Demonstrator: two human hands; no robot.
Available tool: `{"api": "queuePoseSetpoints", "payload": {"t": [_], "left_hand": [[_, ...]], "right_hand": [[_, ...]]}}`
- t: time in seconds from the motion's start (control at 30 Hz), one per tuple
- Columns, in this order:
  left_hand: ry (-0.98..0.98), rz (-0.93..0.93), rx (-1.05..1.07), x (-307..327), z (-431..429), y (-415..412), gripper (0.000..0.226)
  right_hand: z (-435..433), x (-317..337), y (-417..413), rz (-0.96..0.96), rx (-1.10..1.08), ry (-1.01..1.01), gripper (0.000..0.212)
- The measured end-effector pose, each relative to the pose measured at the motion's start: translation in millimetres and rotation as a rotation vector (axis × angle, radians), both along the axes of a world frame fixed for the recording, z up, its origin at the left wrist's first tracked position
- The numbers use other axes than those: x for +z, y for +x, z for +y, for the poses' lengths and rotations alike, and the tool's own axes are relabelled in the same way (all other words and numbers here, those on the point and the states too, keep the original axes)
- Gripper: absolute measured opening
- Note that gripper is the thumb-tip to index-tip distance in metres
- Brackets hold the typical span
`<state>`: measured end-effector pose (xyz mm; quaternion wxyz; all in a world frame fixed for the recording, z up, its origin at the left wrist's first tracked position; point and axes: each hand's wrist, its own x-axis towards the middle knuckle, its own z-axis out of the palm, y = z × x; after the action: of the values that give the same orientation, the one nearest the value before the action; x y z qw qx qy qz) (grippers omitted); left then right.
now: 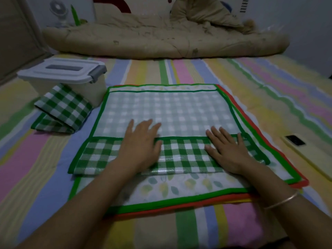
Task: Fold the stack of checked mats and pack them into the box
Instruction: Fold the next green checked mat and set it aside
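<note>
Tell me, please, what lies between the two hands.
In the head view, the top mat's folded-over green checked flap lies between the left hand and right hand.

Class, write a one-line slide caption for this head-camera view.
Left hand and right hand press a fold into the top checked mat, with a folded mat and lidded box nearby.

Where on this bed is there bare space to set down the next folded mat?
Bare striped sheet lies between the mat stack and the quilt, and at near left, before the folded mat. Crowded: the folded mat leans against the box at far left; a phone lies right of the stack.
</note>
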<state>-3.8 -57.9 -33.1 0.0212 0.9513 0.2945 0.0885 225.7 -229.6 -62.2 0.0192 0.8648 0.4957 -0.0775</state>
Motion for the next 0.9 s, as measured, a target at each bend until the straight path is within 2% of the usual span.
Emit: {"api": "queuePoseSetpoints", "payload": {"t": [0.1,0.17,0.2,0.3,0.47,0.53,0.63,0.77,0.9], "left_hand": [[-0.057,0.05,-0.116,-25,-9,19,0.072],[-0.096,0.041,-0.113,-44,-6,22,0.078],[-0.1,0.019,-0.111,-51,-3,22,0.077],[-0.087,-0.036,-0.115,-61,-3,20,0.076],[-0.106,-0.07,-0.103,-63,-7,20,0.07],[-0.105,-0.081,-0.1,-66,-7,20,0.066],[-0.091,-0.092,-0.101,-70,-7,20,0.063],[-0.085,-0.101,-0.102,-73,-6,21,0.062],[-0.084,-0.122,-0.103,-74,-7,22,0.062]], "right_hand": [[3,23,6,0.193,-0.024,0.02,0.063],[9,49,13,0.374,-0.065,0.091,0.053],[16,59,17,0.399,-0.086,0.147,0.048],[57,77,25,0.197,-0.067,0.221,0.04],[162,62,24,-0.004,0.157,0.122,0.045],[199,55,23,-0.038,0.201,0.123,0.047],[236,47,24,-0.028,0.135,0.141,0.05],[249,37,29,-0.025,0.078,0.044,0.057],[252,36,35,-0.064,0.07,0.048,0.078]]}}
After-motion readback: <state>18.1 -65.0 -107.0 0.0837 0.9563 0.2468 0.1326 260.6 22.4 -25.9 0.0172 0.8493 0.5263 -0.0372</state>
